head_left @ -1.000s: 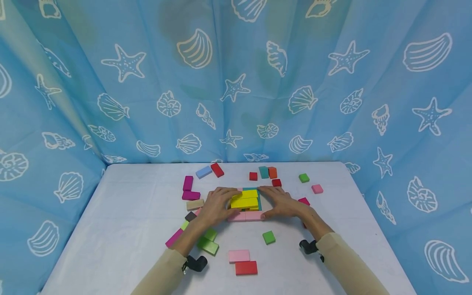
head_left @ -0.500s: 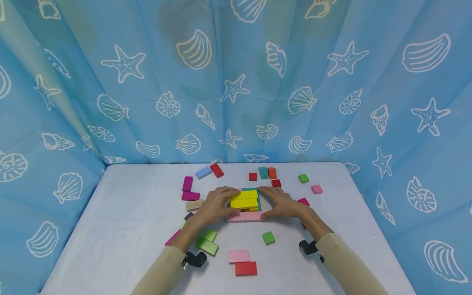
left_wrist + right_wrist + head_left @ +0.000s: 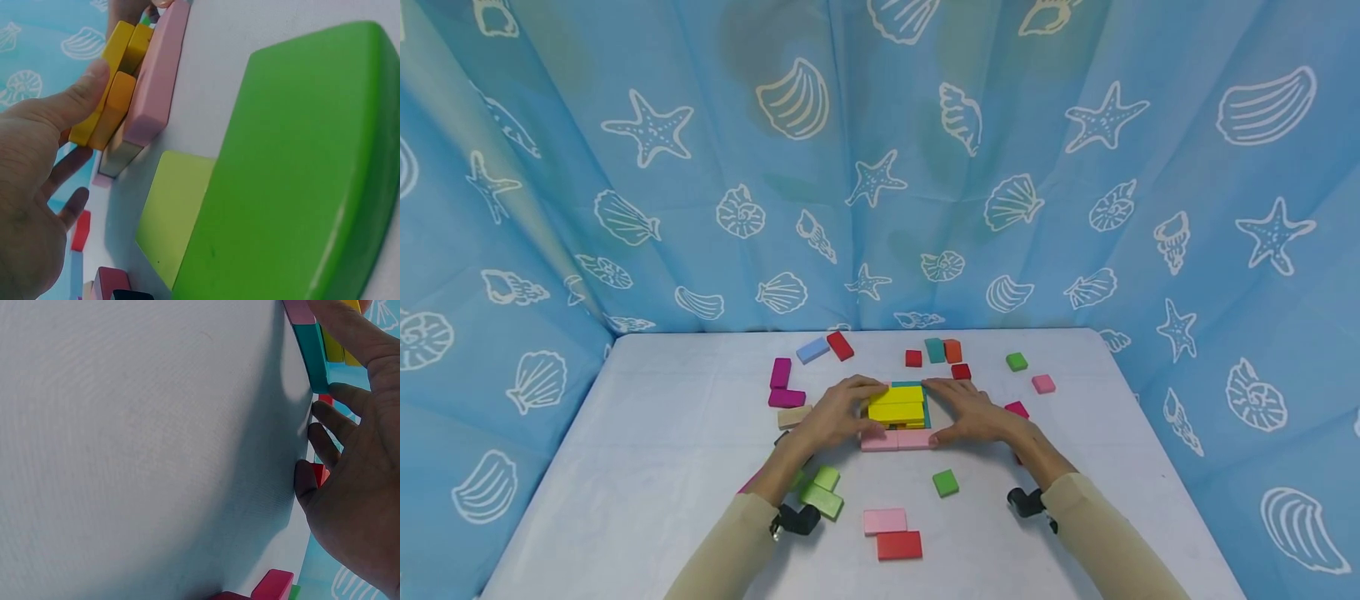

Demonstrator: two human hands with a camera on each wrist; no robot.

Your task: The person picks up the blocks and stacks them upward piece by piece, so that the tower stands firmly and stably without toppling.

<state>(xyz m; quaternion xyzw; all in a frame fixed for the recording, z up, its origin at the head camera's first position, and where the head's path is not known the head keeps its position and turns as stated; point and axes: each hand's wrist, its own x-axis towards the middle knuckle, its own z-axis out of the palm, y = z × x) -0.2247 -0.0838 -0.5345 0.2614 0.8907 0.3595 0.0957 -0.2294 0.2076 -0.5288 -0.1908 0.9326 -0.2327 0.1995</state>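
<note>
A low stack of blocks lies at the middle of the table, topped with yellow blocks (image 3: pixel 897 404). Along its near side runs a row of pink blocks (image 3: pixel 914 440), and a teal block (image 3: pixel 311 356) forms part of its right end. My left hand (image 3: pixel 833 414) holds the left end of the yellow layer, thumb on the near face and fingers at the far side, partly hidden. Around the right end, my right hand (image 3: pixel 976 414) spreads its extended fingers, the thumb touching the pink row and the fingertips at the far side.
Green blocks (image 3: pixel 822 501) lie by my left forearm, beside a tan block (image 3: pixel 794 417) and magenta blocks (image 3: pixel 781 373). A red block (image 3: pixel 899 546) and a pink block (image 3: pixel 884 522) lie nearest me. More loose blocks, including a teal block (image 3: pixel 935 350), lie behind the stack. A shell-patterned curtain (image 3: pixel 880 167) encloses the table.
My left wrist has shifted slightly left, covering more of the dark block beneath it, and the left thumb has edged left. The right hand and the stack look unchanged.
</note>
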